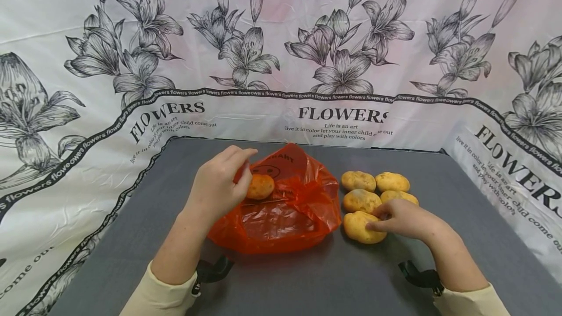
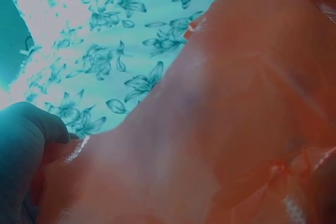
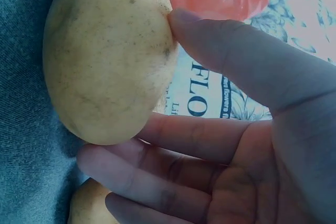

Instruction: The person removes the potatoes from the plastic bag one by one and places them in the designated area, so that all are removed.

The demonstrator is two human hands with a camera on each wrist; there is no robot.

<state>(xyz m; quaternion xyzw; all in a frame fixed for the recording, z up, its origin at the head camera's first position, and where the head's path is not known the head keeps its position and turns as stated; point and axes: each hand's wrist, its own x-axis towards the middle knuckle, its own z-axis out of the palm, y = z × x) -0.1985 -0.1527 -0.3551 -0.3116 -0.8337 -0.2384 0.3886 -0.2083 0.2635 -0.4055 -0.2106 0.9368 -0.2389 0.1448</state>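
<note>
A red plastic bag [image 1: 281, 226] lies spread and crumpled in the middle, its mouth toward me, with one potato [image 1: 261, 187] inside near its left edge. My left hand [image 1: 221, 182] pinches the bag's upper left rim; the left wrist view shows curled fingers [image 2: 44, 124] at that edge. Right of the bag, my right hand [image 1: 406, 218] grips the nearest potato [image 1: 361, 227]. In the right wrist view the thumb [image 3: 220, 43] presses one side of this potato [image 3: 107, 59], with fingers around its lower end.
Several other potatoes [image 1: 358, 181] sit in a group just beyond my right hand, on the dark grey table [image 1: 316, 286]. A white cloth with printed flowers [image 1: 254, 116] hangs as a wall along the back and both sides.
</note>
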